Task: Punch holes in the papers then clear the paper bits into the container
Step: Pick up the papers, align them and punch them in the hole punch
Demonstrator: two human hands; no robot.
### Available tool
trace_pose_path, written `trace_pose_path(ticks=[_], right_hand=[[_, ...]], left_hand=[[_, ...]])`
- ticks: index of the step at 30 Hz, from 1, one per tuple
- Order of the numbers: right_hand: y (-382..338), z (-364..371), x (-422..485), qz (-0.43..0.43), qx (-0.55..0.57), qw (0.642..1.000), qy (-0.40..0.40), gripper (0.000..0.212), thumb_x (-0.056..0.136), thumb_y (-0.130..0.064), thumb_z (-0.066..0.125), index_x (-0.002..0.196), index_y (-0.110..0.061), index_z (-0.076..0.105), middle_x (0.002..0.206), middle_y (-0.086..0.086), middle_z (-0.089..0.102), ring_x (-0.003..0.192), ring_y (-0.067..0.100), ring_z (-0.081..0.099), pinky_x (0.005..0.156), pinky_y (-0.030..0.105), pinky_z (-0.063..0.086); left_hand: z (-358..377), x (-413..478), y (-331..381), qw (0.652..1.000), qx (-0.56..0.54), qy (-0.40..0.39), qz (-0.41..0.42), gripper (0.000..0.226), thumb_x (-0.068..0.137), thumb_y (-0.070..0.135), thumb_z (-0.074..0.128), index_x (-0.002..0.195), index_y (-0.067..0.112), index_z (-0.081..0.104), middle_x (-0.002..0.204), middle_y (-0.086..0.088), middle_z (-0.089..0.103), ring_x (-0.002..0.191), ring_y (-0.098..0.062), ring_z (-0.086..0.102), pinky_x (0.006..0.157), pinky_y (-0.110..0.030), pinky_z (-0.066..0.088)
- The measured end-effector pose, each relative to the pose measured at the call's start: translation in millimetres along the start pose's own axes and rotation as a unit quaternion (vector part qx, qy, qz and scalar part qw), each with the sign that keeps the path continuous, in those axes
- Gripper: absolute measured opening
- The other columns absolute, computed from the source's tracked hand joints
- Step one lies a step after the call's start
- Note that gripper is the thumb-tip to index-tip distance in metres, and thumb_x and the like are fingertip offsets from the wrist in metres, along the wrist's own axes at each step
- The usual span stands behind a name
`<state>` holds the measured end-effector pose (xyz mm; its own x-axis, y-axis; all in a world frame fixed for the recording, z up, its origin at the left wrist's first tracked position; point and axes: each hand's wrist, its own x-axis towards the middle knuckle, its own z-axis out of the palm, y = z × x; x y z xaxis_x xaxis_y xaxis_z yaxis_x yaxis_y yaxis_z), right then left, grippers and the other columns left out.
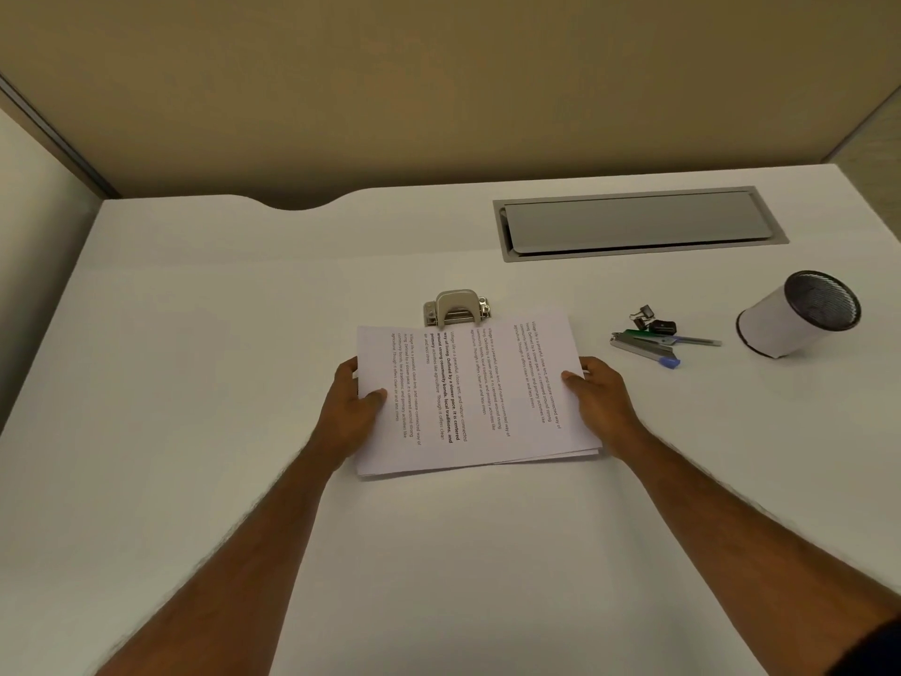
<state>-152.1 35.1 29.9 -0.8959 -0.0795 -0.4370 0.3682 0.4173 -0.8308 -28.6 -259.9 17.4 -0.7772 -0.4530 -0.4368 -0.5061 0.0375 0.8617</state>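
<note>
From the head view I am watching both bare arms reaching forward over the white surface (195, 334). The left hand (353, 407) is gripping the left edge of the stack of papers (478, 392), thumb lying on top of the printed sheet and fingers curled underneath. The right hand (597, 397) is pinching the right edge the same way, thumb on top, so both hands are closed on the stack. The papers are lying low over the middle of the surface, printed text running sideways to me, with the lower sheets fanning out slightly at the near right corner. The far edge of the stack is meeting the metal hole punch (457, 308), which is sitting just beyond it; I cannot tell whether the sheets are actually inside its slot. Off to the right, a stapler (646, 347), a pen (692, 340) and some binder clips (651, 318) are lying together in a small cluster. Further right, well apart from the papers, the white container (780, 324) with a dark mesh interior is standing tilted. A grey cable hatch (634, 224) is sitting recessed at the far right of the surface.
</note>
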Motion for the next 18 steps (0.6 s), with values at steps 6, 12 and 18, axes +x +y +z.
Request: trace_pose_path(ticks=[6,12,18], right_hand=[[-2.1,0.6,2.8,0.024,-0.006,1.0,0.003,0.028,0.094,-0.007,0.053,0.122,-0.005,0.058,0.118,0.013,0.064,0.104,0.028,0.062,0.094,0.041,0.05],[-7.4,1.6,5.2,0.038,0.004,0.999,0.008,0.03,0.092,-0.005,0.054,0.122,-0.005,0.058,0.12,0.013,0.064,0.106,0.029,0.062,0.097,0.043,0.049],[-10.5,0.5,5.1,0.048,0.009,0.999,0.01,0.027,0.091,-0.006,0.055,0.118,-0.005,0.062,0.118,0.014,0.066,0.106,0.032,0.063,0.098,0.05,0.049]], left_hand=[[-0.1,1.5,0.9,1.0,-0.008,0.01,0.0,0.056,0.096,0.007,0.054,0.143,0.024,0.029,0.131,-0.008,0.058,0.099,-0.018,0.067,0.075,-0.032,0.057],[-1.8,4.1,5.7,1.0,-0.012,0.011,-0.002,0.062,0.096,0.008,0.055,0.147,0.026,0.026,0.136,-0.01,0.056,0.11,-0.028,0.063,0.093,-0.051,0.053],[-6.2,8.9,8.0,0.999,-0.03,0.017,-0.003,0.06,0.095,0.006,0.055,0.147,0.023,0.032,0.133,-0.009,0.059,0.106,-0.027,0.066,0.09,-0.048,0.055]])
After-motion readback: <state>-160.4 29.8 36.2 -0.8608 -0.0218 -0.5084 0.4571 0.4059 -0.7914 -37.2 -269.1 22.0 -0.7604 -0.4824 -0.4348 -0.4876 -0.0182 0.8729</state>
